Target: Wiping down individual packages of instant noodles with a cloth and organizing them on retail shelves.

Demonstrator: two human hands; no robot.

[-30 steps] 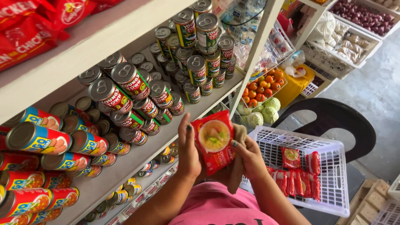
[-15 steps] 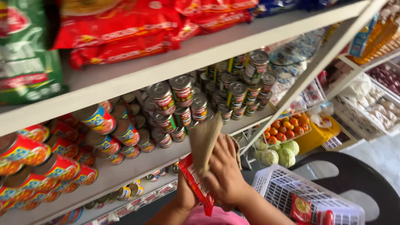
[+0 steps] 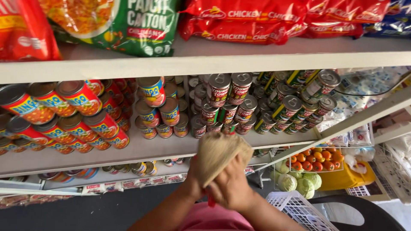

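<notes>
Both hands clamped on packet [image 3: 222,152], raised before middle shelf [image 3: 141,149]: left hand [image 3: 195,179] at its left edge, right hand [image 3: 233,188] beneath. Just behind, stacked cans [image 3: 222,102]. Lower right, white basket [image 3: 295,207].

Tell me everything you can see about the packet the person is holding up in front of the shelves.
The packet is flat and flexible, apparently a plastic pouch. The side facing the camera is pale tan and blurred, so no detail shows. A strip of red shows at its lower edge, between the hands. It is raised and tilted in front of the edge of the canned-goods shelf. The left hand grips it from the left, the right hand from below and right, covering its bottom part.
</notes>
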